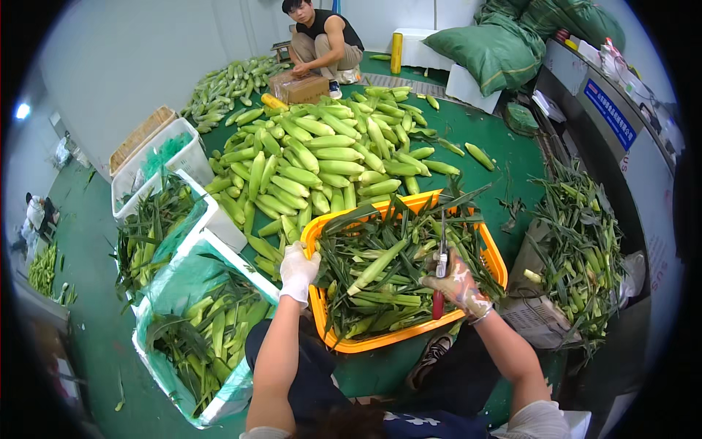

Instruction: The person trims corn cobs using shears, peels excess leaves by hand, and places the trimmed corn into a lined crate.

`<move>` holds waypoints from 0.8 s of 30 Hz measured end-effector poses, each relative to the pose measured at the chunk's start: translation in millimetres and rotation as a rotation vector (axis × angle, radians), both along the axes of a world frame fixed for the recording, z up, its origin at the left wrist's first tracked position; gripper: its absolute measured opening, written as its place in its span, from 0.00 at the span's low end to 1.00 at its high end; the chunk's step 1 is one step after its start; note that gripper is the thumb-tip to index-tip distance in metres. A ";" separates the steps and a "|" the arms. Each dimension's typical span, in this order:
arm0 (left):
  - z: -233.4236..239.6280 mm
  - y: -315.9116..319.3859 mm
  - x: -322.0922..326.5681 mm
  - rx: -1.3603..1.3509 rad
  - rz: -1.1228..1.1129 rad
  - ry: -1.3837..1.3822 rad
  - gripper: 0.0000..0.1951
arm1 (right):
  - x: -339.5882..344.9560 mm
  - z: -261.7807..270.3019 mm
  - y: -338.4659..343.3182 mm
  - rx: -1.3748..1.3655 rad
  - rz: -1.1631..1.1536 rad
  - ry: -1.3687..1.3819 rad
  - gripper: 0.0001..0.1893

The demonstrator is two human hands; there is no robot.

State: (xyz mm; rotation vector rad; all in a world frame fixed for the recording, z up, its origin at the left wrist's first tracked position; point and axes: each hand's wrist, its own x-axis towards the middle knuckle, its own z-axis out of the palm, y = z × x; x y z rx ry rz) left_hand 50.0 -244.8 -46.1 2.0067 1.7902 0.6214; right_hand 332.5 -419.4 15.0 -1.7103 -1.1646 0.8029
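Observation:
My left hand (pixel 299 271), in a white glove, is at the left rim of an orange plastic basket (pixel 403 344); its fingertips meet the end of a green corn ear (pixel 290 229), and whether it grips the ear or the rim is unclear. A patterned glove covers my right hand (pixel 458 285), which holds pruning shears (pixel 441 263) with a red handle over the basket's right side, blades pointing away from me. In the basket lie cut husk leaves and stalk pieces, with one pale green corn ear (pixel 377 267) on top. Beyond it spreads a large pile of corn ears (pixel 334 153).
Lined white foam boxes (pixel 219 241) of husks and corn stand at left, beside a white crate (pixel 207 164). At right is a heap of husk leaves (pixel 581 252). A person (pixel 329 44) squats behind a cardboard box (pixel 301 88). Green sacks (pixel 488 55) lie at the back.

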 end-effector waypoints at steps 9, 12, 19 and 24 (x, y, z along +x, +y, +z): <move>-18.2 3.6 -8.6 -0.180 0.042 0.048 0.24 | -7.4 -43.9 14.8 -0.171 -0.145 0.468 0.25; -16.9 4.9 -4.9 -0.165 -0.023 0.020 0.24 | -3.4 -76.8 20.0 -0.321 -0.157 0.229 0.23; -6.9 7.2 3.8 -0.155 -0.055 -0.063 0.20 | -28.8 -74.7 15.3 -0.401 0.152 -0.187 0.42; -7.1 10.1 2.4 -0.162 -0.059 -0.070 0.19 | -37.0 -60.7 13.5 -0.422 0.224 -0.257 0.44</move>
